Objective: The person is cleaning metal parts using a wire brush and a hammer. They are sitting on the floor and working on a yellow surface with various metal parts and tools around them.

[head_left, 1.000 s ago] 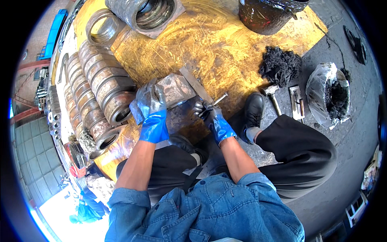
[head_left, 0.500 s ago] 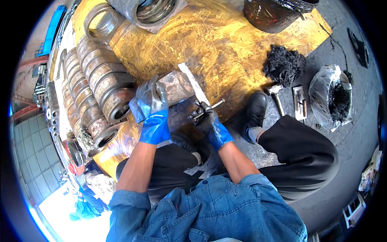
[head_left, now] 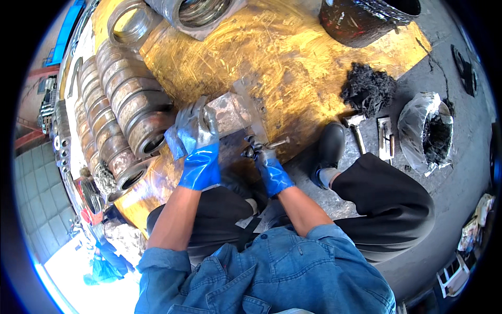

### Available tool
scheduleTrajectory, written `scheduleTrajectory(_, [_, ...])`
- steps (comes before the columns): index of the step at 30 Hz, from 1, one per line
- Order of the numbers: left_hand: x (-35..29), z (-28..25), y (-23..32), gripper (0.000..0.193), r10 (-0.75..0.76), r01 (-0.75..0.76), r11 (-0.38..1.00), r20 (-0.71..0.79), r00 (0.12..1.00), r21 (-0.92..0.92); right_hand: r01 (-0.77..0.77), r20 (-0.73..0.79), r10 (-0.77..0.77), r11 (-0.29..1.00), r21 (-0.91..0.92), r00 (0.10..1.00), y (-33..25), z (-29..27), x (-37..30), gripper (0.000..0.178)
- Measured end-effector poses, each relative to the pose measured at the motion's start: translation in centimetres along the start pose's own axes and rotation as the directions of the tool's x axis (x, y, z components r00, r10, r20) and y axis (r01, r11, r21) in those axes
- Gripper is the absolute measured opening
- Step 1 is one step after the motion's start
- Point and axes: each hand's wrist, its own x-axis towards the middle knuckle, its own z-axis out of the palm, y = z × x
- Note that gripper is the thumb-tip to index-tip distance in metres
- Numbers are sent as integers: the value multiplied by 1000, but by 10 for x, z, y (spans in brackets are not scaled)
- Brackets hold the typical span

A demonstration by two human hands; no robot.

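Both my hands wear blue rubber gloves, blackened at the fingers. My left hand (head_left: 196,131) is closed over the left end of a worn, brownish block (head_left: 228,113), holding it at an angle above the yellow-stained board. Its underside is hidden. Close to the block's right end, my right hand (head_left: 260,154) is closed on a long flat strip-shaped tool (head_left: 252,107), whose blade is smeared by motion. A thin rod with a knobbed end (head_left: 280,142) sticks out to the right of that hand; whether it belongs to the tool I cannot tell.
Rows of thick metal rings (head_left: 130,94) lie at the left. A dark bucket (head_left: 350,23) stands at the far right of the board (head_left: 293,68). Black fibrous stuff (head_left: 368,89), a hammer (head_left: 356,128), a flat trowel (head_left: 386,138) and a plastic-lined container (head_left: 418,131) are right of my foot.
My right hand has shifted slightly left and nearer me with the strip-shaped tool, whose blade has turned from bright to dull. My left hand has stayed on the block.
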Motion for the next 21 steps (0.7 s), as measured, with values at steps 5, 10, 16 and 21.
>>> scheduleTrajectory(5, [6,-11,13,28,-30,25,998,75,997,64,207,-60,-225,952,-225,972,1,4,7,13])
scheduleTrajectory(10, [-2,-4,5,28,-38,40,998,51,998,-41,191,-129,-226,952,-241,965,-27,46,-30,9])
scheduleTrajectory(16, [-1,-3,7,25,-44,45,999,72,996,-19,197,3,-236,806,-558,972,-20,17,-23,9])
scheduleTrajectory(21, [2,-6,10,24,-28,30,999,76,997,-21,358,177,-419,407,-840,891,-23,-1,-18,5])
